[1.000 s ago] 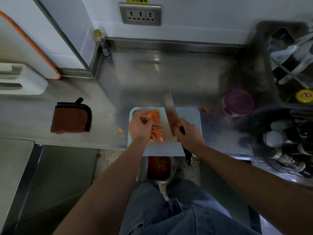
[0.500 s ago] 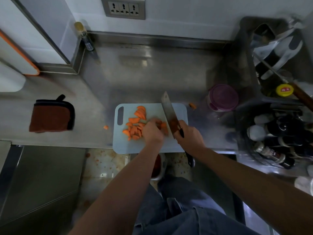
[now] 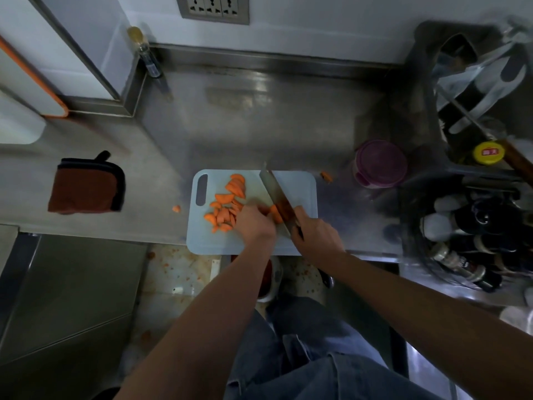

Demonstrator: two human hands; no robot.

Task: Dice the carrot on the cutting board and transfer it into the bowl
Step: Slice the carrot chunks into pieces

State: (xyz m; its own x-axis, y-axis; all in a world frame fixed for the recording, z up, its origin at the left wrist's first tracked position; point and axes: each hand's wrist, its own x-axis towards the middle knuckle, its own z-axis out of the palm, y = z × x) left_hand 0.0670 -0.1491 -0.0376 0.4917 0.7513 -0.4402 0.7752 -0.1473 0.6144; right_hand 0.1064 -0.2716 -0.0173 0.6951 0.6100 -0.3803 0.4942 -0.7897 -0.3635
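Observation:
A pale blue cutting board (image 3: 302, 186) lies at the counter's front edge. Several orange carrot slices (image 3: 227, 206) are spread over its left half. My left hand (image 3: 253, 223) presses down on a few carrot pieces (image 3: 275, 213) in the board's middle, fingers curled over them. My right hand (image 3: 315, 236) grips the dark handle of a cleaver (image 3: 274, 190), whose blade runs diagonally across the board right beside my left fingers. Below the counter edge, a white bowl (image 3: 274, 287) with red contents shows partly, hidden by my left forearm.
A purple lidded container (image 3: 380, 163) stands right of the board, with a carrot scrap (image 3: 326, 176) beside it. Another scrap (image 3: 176, 208) lies left of the board. A brown cloth (image 3: 85, 186) sits at the left. A rack of bottles (image 3: 476, 226) crowds the right side.
My left hand left the slices at the board's left and moved right to hold pieces against the cleaver blade. The sliced carrot now lies uncovered. The camera view shifted slightly.

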